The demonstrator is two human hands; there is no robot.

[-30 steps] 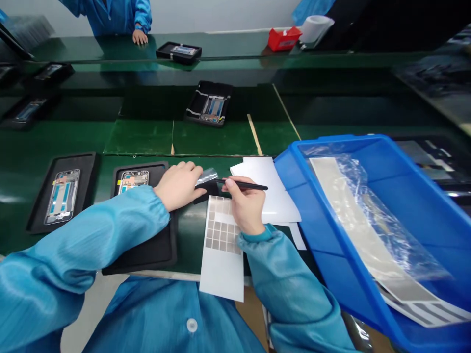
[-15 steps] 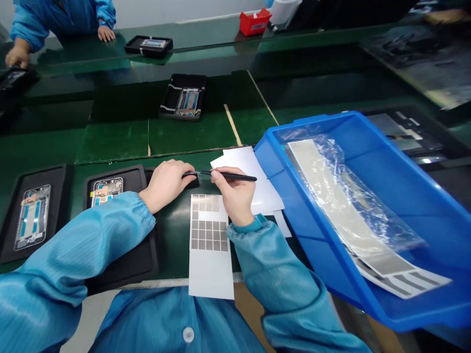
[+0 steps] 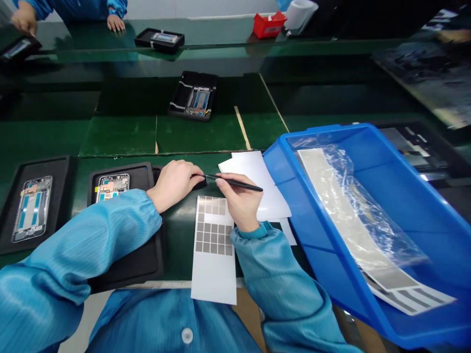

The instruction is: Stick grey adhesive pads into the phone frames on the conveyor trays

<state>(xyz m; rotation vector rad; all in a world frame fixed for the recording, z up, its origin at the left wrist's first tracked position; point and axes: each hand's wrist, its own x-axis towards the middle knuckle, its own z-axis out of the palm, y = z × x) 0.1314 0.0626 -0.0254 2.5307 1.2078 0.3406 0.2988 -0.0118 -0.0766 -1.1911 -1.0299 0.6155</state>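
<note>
Nearest the wearer, the blue smock (image 3: pixel 154 318) with a white button fills the lower edge of the frame, and both sleeves reach forward onto the green bench (image 3: pixel 117 137). The hands are close together, just above the bench edge. The right hand (image 3: pixel 240 201) pinches slim black tweezers (image 3: pixel 235 182), whose tips reach the fingers of the left hand (image 3: pixel 172 185). The left hand lies curled over a small dark object (image 3: pixel 200 184); whether it grips anything is too hidden to tell.

Just below the hands lies a white backing sheet (image 3: pixel 213 274) bearing a grid of grey square pads (image 3: pixel 213 233), paler in its upper rows. White paper sheets (image 3: pixel 253 179) lie to its right, beside a blue plastic tray (image 3: pixel 312 130) holding clear film (image 3: pixel 371 211) and a long pale strip (image 3: pixel 331 196).

To the left, two black foam trays (image 3: pixel 125 260) each hold a phone frame (image 3: pixel 112 188). A third tray (image 3: pixel 193 95) sits farther up the bench. At the upper left, a co-worker's hand (image 3: pixel 116 22) rests near another tray (image 3: pixel 159 40); a red box (image 3: pixel 270 24) stands at top centre.
</note>
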